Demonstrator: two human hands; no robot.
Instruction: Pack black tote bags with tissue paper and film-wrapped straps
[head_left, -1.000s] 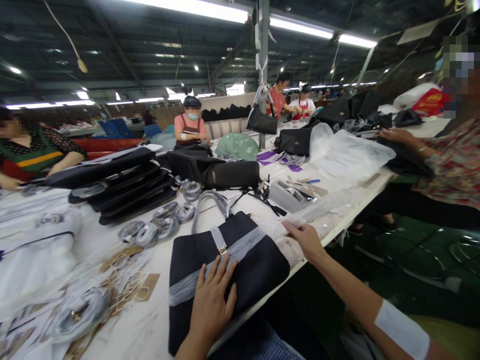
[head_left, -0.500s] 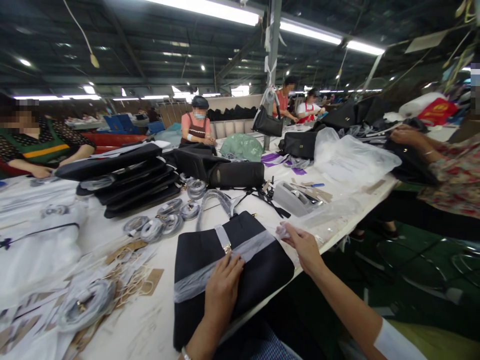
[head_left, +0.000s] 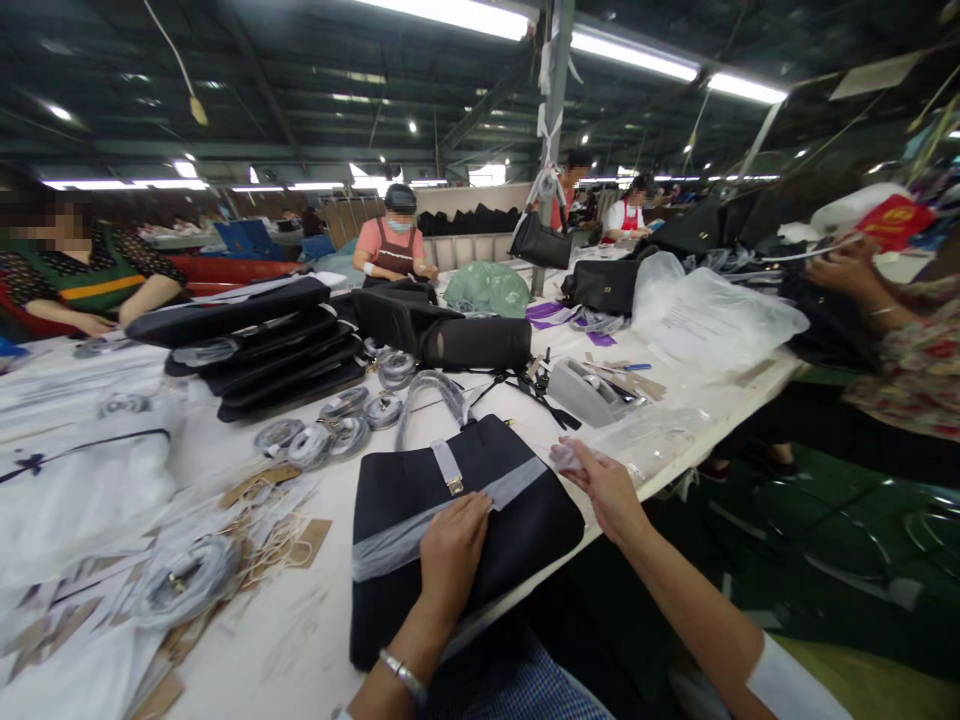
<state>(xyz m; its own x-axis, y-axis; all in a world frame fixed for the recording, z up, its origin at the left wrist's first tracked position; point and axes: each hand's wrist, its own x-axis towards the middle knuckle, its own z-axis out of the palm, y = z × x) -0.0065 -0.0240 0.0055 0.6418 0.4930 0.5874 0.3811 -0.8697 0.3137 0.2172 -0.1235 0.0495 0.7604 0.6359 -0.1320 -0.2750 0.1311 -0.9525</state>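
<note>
Beneath left hand [head_left: 454, 545], grip unclear: black bag [head_left: 517, 525] | beside bag: right hand [head_left: 611, 492] pinching film [head_left: 564, 456]

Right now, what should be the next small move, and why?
Perhaps the right hand could put down the crumpled film it pinches beside the black bag; this would free that hand, while the left hand lies on the bag.

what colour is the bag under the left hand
The bag under the left hand is black or nearly so, best seen in the head view.
</note>
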